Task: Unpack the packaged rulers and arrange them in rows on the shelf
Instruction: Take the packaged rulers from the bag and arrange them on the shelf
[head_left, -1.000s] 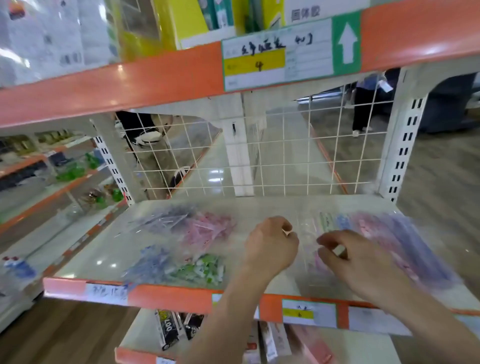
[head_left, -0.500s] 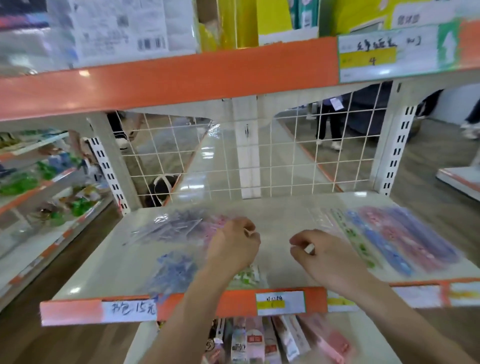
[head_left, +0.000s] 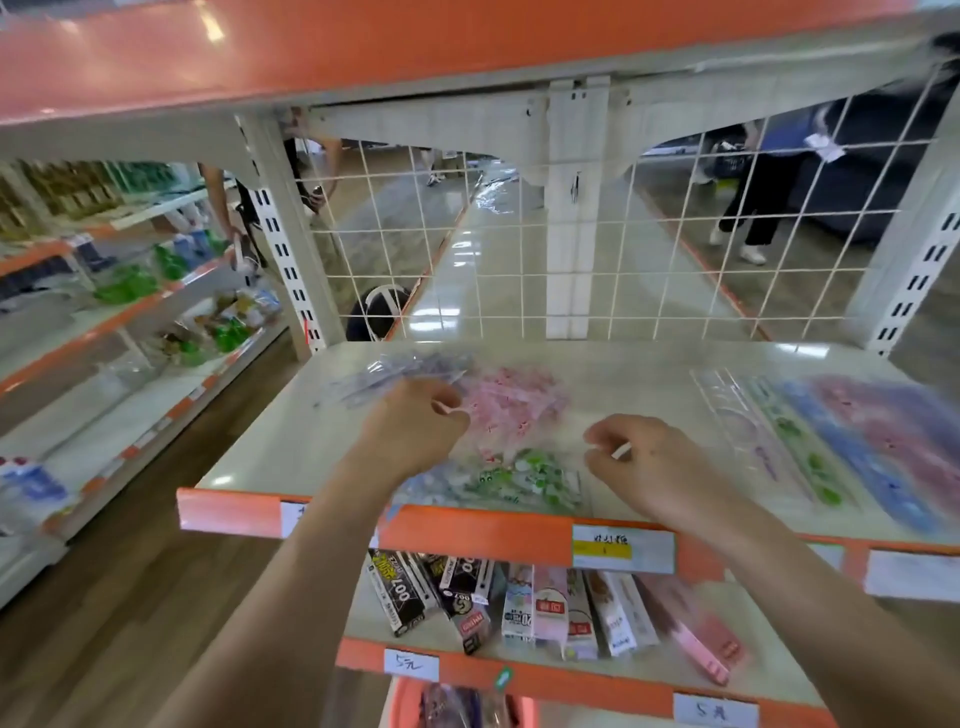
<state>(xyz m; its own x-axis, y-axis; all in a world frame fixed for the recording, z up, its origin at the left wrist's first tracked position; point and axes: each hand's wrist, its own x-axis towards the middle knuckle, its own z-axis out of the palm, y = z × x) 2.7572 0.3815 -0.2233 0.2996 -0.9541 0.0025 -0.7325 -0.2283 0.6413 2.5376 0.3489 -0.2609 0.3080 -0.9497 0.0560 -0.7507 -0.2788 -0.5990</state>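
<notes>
Seemingly left grip and right grip each pinch the clear ruler pack spanning between them

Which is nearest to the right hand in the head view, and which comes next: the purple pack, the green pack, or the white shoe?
From the right hand:
1. green pack, just to its left, at the front of the shelf.
2. purple pack, at the back left of the shelf.
3. white shoe, far behind the wire back.

Orange-edged shelf, pink packet, green-printed packet, blue ruler
</notes>
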